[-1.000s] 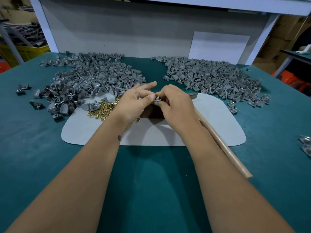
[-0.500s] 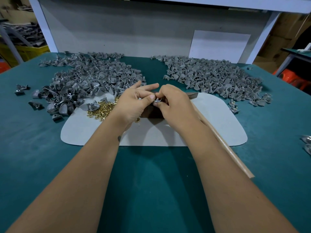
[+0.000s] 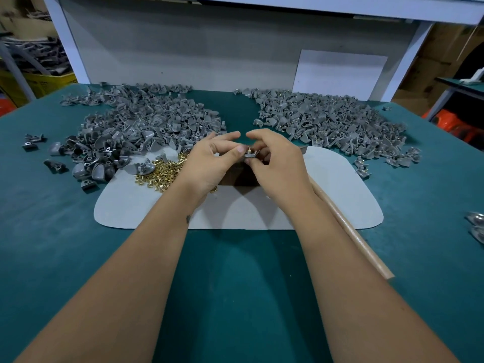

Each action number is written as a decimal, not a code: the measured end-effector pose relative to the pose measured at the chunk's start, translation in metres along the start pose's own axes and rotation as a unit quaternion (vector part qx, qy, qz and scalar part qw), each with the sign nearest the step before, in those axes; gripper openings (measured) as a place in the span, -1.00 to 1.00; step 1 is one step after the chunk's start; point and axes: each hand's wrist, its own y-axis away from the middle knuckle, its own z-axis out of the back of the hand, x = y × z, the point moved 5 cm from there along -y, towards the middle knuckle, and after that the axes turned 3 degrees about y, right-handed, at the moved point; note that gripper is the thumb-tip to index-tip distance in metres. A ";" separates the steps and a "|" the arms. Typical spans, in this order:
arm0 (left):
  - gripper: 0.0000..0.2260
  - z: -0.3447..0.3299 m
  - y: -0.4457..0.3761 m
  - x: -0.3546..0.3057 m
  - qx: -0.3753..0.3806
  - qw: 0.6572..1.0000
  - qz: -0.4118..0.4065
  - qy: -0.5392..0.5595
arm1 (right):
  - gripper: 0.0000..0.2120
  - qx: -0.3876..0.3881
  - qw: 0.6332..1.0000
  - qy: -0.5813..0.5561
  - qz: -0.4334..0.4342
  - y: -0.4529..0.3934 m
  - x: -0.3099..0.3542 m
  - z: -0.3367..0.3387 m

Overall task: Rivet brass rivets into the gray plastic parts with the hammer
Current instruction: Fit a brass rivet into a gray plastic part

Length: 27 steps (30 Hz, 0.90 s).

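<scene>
step: rivet loading, judging by the pose; hands are meeting mid-frame over the dark block (image 3: 237, 178), hammering not yet begun
gray part: one gray plastic part (image 3: 251, 154) is sitting in the right hand (image 3: 277, 163), centre of frame, a little above the block
rivet: a brass rivet (image 3: 248, 148) is standing up out of the part's top; whether it's fully seated, cannot tell, too small
right hand fingers: curling round the part, thumb and fingertips clamping it from the right side
left hand: left hand (image 3: 212, 163) is coming in from centre-left; thumb tip is pressing against the part's left edge, index is stretching out straight above it, the other fingers loosely bent and holding nothing that shows
arms: both forearms are running up from the bottom corners and converging at centre; wrists are hovering low over the pale mat (image 3: 340, 200)
hammer: wooden hammer handle (image 3: 351, 231) is lying on the mat lower right, running under the right forearm; head is hidden behind the right hand
supplies: loose rivet heap (image 3: 159, 171) is lying left of centre on the mat; gray parts pile (image 3: 136, 127) upper left, second pile (image 3: 327, 121) upper right, brass flecks showing in that one
next move, my guess: part goes down on the block with the rivet upright, right hand needs to let go and take the handle, left keeps the part steady
risk: rivet is looking loose, could tip when set down
</scene>
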 end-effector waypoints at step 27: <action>-0.82 -0.003 0.003 -0.016 -0.057 0.967 -0.053 -0.243 | -0.91 0.017 0.987 0.157 -0.036 -0.010 0.007 0.005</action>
